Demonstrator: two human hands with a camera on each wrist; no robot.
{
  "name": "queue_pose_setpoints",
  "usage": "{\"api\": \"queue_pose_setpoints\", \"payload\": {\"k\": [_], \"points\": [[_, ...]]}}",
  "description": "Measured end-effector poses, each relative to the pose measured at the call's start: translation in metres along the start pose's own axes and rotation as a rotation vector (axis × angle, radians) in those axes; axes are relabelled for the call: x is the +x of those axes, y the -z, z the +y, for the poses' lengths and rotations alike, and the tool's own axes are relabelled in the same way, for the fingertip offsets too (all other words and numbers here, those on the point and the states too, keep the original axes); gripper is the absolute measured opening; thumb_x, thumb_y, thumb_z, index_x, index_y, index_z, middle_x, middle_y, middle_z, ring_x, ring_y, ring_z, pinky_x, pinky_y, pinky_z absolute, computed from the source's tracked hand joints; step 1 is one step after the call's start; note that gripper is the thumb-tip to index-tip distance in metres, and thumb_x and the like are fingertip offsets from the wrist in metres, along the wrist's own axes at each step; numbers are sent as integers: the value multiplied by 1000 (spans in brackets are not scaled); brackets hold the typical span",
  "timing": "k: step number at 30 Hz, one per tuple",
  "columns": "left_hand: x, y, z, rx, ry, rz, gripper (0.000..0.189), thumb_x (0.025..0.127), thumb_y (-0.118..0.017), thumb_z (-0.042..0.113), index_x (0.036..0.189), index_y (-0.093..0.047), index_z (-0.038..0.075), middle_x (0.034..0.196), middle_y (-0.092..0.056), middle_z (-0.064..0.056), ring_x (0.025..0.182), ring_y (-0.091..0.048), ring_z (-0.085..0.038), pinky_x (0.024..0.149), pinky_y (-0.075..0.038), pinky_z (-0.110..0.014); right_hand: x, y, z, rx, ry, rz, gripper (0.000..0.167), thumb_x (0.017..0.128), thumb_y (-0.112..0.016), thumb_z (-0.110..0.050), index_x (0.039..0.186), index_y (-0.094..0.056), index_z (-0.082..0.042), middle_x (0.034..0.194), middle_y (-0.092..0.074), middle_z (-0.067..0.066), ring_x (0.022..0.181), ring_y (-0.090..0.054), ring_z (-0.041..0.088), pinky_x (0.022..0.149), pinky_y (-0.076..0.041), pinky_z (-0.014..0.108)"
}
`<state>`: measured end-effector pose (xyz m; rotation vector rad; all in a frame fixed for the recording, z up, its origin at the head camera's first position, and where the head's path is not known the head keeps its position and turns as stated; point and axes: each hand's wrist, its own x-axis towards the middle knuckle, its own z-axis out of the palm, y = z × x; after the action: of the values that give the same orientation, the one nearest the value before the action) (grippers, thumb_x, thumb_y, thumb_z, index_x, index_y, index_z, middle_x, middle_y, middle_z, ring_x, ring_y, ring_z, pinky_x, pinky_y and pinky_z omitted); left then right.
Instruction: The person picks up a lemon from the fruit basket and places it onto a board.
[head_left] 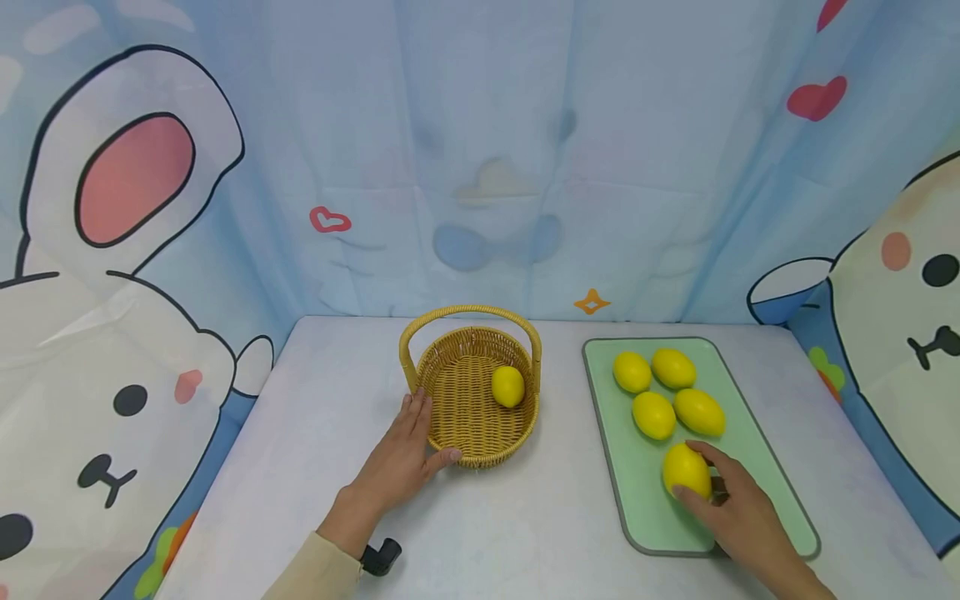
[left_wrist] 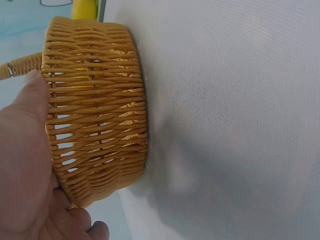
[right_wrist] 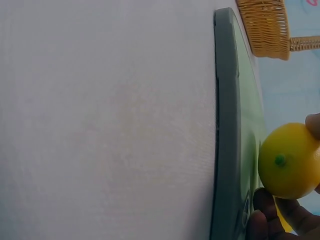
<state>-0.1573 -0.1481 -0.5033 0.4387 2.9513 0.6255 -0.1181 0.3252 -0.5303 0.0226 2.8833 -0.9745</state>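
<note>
My left hand [head_left: 399, 454] grips the near left side of a round wicker basket [head_left: 459, 350], its thumb along the front rim and its fingers along the left wall. Inside the basket, toward the right, lies one lemon [head_left: 508, 387]. The left wrist view shows the basket's woven wall [left_wrist: 97, 110] close up, beside the hand [left_wrist: 22, 165]. My right hand [head_left: 738, 504] holds another lemon [head_left: 686, 472] between thumb and fingers, over the near part of a pale green tray [head_left: 652, 521]. In the right wrist view, a green nub marks the held lemon [right_wrist: 287, 162].
Several more lemons [head_left: 654, 416] sit in a cluster on the tray's far half. The basket's arched handle [head_left: 470, 309] stands upright. A patterned curtain [head_left: 480, 150] hangs behind the white table [head_left: 555, 500]. A black strap piece [head_left: 381, 557] shows at the left wrist.
</note>
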Motion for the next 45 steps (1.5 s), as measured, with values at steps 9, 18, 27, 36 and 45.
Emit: {"api": "queue_pose_setpoints", "payload": {"k": [9,18,27,36,45], "points": [[1,-1,0,-18,3,3,101,102,-55,66,167,-17,-2,177,-7,-20,164,-8,-39,131,-21,-51,4,-1,-5,-33,8,-19,83,102,-65,-58,159,-39,-3,145,-51,28,108,-57,33,84,-50,40],[1,-1,-1,-14,0,6,102,102,-54,67,167,-17,-2,177,-6,-20,164,-7,-38,131,-22,-51,7,1,-5,-40,-12,-34,86,101,-64,-61,160,-38,-4,143,-54,28,107,-59,32,81,-51,39],[1,-1,0,-22,10,1,101,102,-55,66,167,-17,-1,177,-6,-19,164,-7,-38,131,-22,-51,9,3,-2,-47,-42,-58,88,102,-60,-64,161,-36,-3,144,-54,29,109,-61,33,80,-52,39],[0,0,2,-27,22,-7,101,102,-55,65,168,-17,-1,177,-6,-18,164,-6,-38,131,-21,-51,11,4,0,-57,-53,-51,90,101,-61,-64,161,-35,-1,141,-54,29,108,-59,32,77,-49,36],[0,0,2,-25,21,-1,101,102,-57,64,167,-17,-1,177,-6,-19,164,-7,-38,132,-21,-51,11,1,-1,-57,-18,-23,87,100,-63,-63,159,-40,-3,140,-56,28,108,-58,33,82,-50,43]]}}
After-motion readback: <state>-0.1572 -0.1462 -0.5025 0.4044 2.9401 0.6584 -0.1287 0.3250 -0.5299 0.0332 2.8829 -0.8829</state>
